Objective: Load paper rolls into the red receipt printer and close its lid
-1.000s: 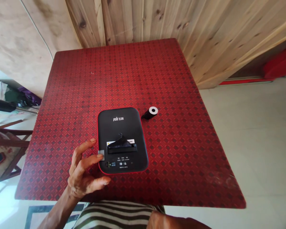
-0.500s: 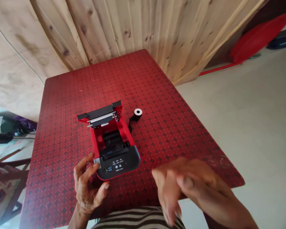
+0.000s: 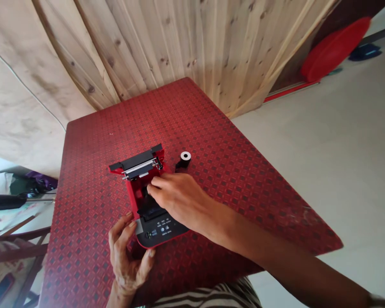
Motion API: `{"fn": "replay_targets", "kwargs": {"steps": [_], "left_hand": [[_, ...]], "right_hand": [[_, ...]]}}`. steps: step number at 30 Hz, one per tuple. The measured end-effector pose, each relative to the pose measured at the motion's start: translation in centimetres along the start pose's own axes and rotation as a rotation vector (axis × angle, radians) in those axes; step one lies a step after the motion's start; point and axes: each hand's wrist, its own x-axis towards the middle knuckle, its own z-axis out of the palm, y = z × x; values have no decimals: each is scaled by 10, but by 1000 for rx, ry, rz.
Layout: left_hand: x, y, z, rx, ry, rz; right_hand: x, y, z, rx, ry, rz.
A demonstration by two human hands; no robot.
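Note:
A red and black label printer (image 3: 162,229) sits on the table with its lid raised towards the far side. My left hand (image 3: 126,256) grips its front left corner, fingers along the side and thumb at the front edge. Over the open compartment, my right hand (image 3: 176,196) reaches in with its fingertips pressed together. What those fingers pinch, if anything, is hidden, and the hand covers part of the compartment. Just beyond the printer's right side stands a small roll (image 3: 185,156) with a white end face and a black strip trailing from it.
The table (image 3: 244,192) has a red patterned cover and meets a wooden plank wall (image 3: 167,47) at the back. A wooden chair (image 3: 22,252) is close on the left. On the floor at the far right is a red round object (image 3: 335,51).
My right hand has moved from the table's front right, forward and left into the printer's compartment. My left hand stays at the printer's corner. The camera view has shifted slightly.

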Motion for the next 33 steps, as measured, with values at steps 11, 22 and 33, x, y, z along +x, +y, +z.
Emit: {"fn": "replay_targets", "kwargs": {"steps": [11,22,33], "left_hand": [[6,5,0,13,-33,47],[5,6,1,-30,-32,15],[5,7,0,-57,-31,6]], "right_hand": [[40,-11,0,-54,-439,80],[5,-11,-25,-60,-171,76],[-119,31,-32,828,318,556]]}}
